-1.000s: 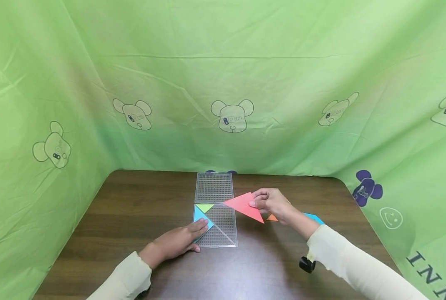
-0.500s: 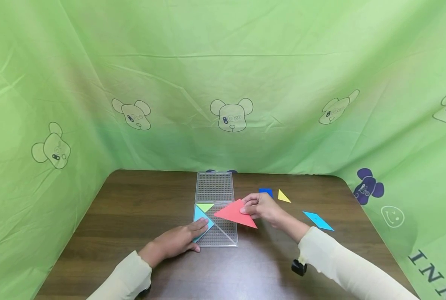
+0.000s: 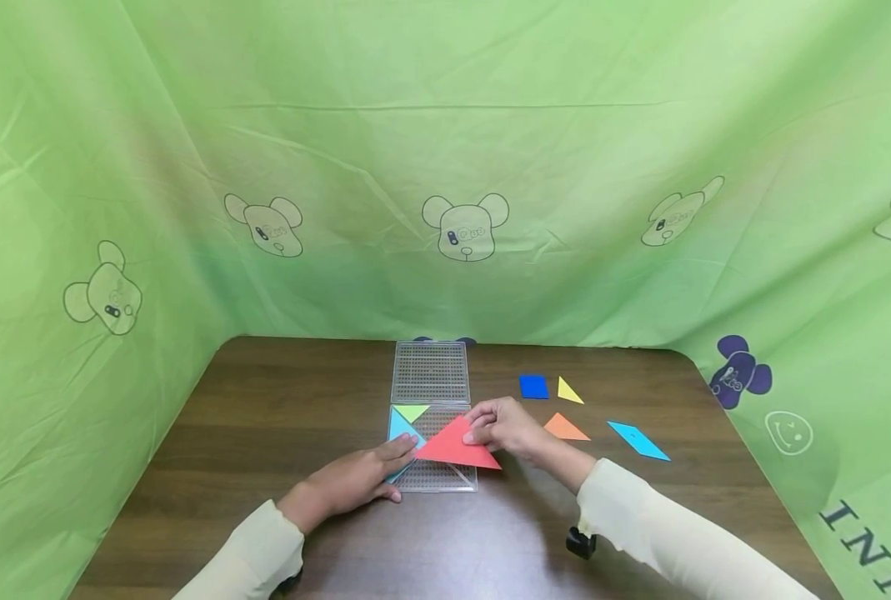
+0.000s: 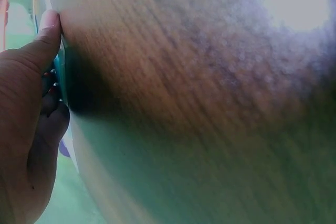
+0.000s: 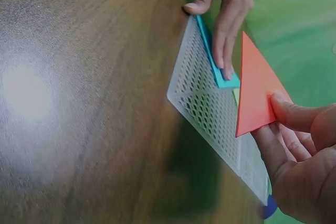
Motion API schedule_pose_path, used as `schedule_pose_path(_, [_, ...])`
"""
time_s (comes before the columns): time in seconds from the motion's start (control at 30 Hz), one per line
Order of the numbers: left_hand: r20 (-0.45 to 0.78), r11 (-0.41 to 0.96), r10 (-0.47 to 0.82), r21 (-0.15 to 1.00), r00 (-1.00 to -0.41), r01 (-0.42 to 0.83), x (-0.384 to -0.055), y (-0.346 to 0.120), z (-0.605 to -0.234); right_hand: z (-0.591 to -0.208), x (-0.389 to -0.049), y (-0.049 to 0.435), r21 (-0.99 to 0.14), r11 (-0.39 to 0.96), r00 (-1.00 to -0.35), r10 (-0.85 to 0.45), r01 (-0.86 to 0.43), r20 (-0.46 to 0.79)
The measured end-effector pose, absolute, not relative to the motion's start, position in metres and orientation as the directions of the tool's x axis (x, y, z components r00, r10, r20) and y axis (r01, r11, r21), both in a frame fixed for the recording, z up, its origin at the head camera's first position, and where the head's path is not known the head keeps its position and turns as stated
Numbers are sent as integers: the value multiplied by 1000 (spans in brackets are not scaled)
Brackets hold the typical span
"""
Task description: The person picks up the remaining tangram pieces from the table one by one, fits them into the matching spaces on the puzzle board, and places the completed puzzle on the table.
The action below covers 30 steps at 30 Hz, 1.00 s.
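Note:
My right hand (image 3: 505, 427) pinches a large red tangram triangle (image 3: 456, 443) between thumb and fingers. The triangle is tilted over the lower half of a clear perforated plastic case (image 3: 430, 375). On that half, a light blue triangle (image 3: 398, 423) lies along the left side and a small light green triangle (image 3: 412, 412) at the upper left corner. With outstretched fingers, my left hand (image 3: 355, 483) presses on the blue triangle. Its thumb (image 5: 195, 8) lies by the case's corner in the right wrist view. The red triangle (image 5: 257, 93) hides part of the case from above.
To the right on the brown wooden table (image 3: 280, 400) lie a dark blue square (image 3: 533, 387), a yellow triangle (image 3: 568, 392), an orange triangle (image 3: 567, 427) and a light blue parallelogram (image 3: 638, 440). A green printed cloth (image 3: 340, 167) surrounds the table's back and sides.
My right hand has carried the red triangle left and toward me, over the case's lower half, turning it on the way. Pieces behind that arm have come into view. The left hand stays put.

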<state>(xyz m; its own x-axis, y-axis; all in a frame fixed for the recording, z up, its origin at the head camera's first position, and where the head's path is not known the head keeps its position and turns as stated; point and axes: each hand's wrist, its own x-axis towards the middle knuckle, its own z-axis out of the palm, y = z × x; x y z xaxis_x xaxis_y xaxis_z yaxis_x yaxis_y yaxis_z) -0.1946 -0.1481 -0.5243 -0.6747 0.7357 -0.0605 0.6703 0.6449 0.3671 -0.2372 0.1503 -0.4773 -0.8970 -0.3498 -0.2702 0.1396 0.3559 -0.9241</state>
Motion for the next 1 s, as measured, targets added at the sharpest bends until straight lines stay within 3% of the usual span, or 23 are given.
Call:
schedule_pose_path(0.57, [-98,651,736,375,-670,660,-195,-148,-525,-500,-228,133,-888,436,-892,-329,148,-310])
schedule_pose_path(1.0, [-98,660,728,368,-679,655,-196,-148,-523,-507,-225,120,-882,468,-887,-380,60,-262])
